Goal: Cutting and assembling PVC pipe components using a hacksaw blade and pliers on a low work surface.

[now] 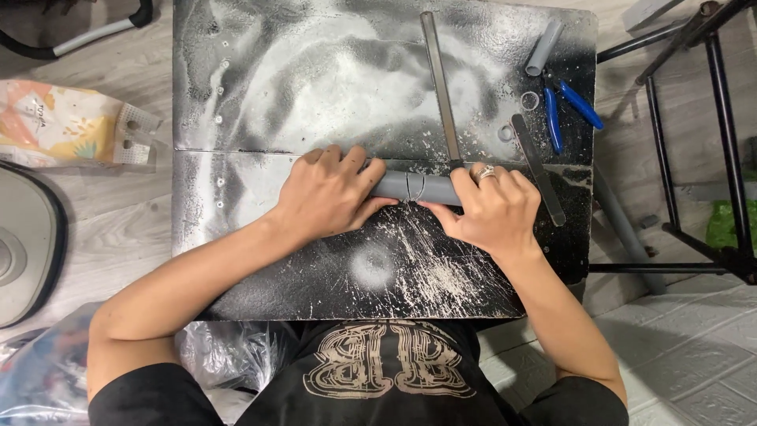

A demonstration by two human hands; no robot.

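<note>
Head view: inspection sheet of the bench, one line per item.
Surface: black board, scuffed, with white-grey spray marks.
Job's things: grey pipe lying across the board; long flat metal bar running away from it.
Clutter: short grey tube, blue-handled pliers, two small rings, dark flat strip.
Hands: left hand and right hand both wrapped on the pipe.
Cables: nothing seen.
Surroundings: wood-look floor, black metal frame, printed bag.

2 grey pipes, 2 rings, 1 blue pliers.
</note>
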